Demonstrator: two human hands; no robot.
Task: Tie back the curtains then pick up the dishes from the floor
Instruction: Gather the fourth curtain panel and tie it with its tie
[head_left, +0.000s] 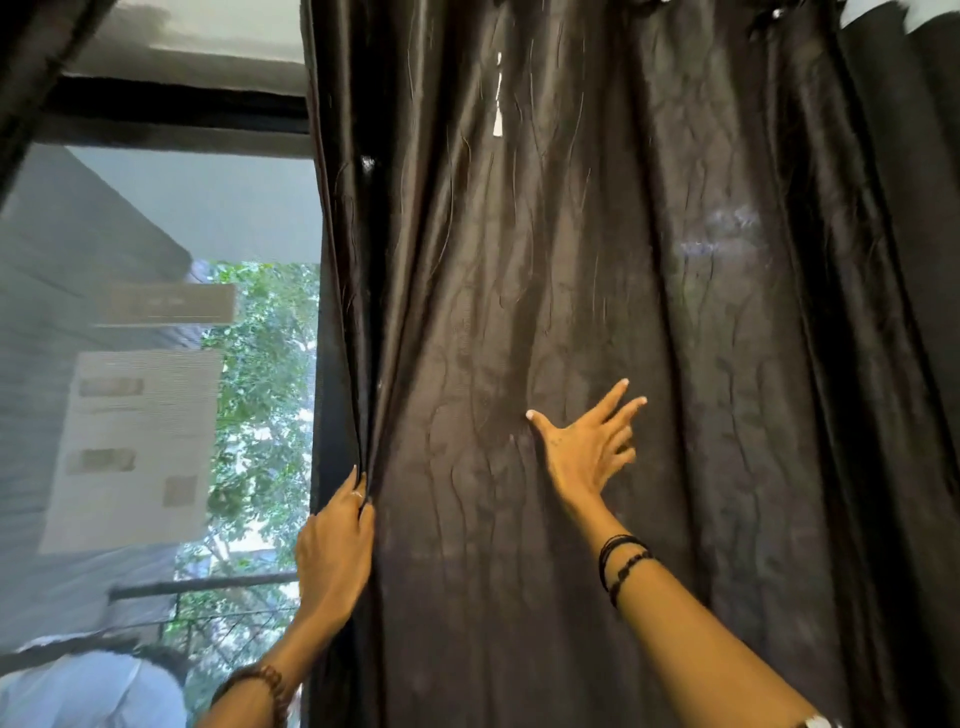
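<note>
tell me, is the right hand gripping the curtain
No, the right hand is spread open with straight fingers against the dark curtain; only the left hand grips its edge.

I've got the curtain (597, 312) dead ahead, window (156, 338) left of it. My left hand (335, 556) grips the curtain's left edge; right hand (587, 447) lies flat on its front, further right.

Home window (dark curtain (571, 312))
</note>
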